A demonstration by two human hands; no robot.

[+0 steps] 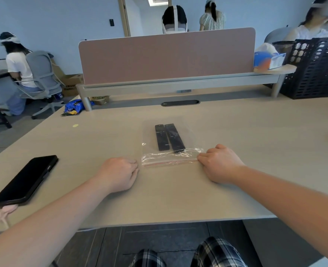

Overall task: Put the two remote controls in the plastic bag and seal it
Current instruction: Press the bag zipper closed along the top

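A clear plastic bag (188,132) lies flat in the middle of the desk, its red zip strip along the near edge. Inside it two black remote controls lie side by side, the left one (161,137) and the right one (174,136), lengthwise away from me. My left hand (118,175) rests on the desk just left of the bag's near left corner, fingers curled, a small gap from the plastic. My right hand (219,164) pinches the right end of the zip strip with thumb and fingers.
A black phone (25,180) with a pink strap lies at the near left of the desk (255,170). A pink divider panel (167,56) stands across the back. A black crate (313,68) is at the far right, a blue snack bag (74,106) at the far left. Several people sit beyond.
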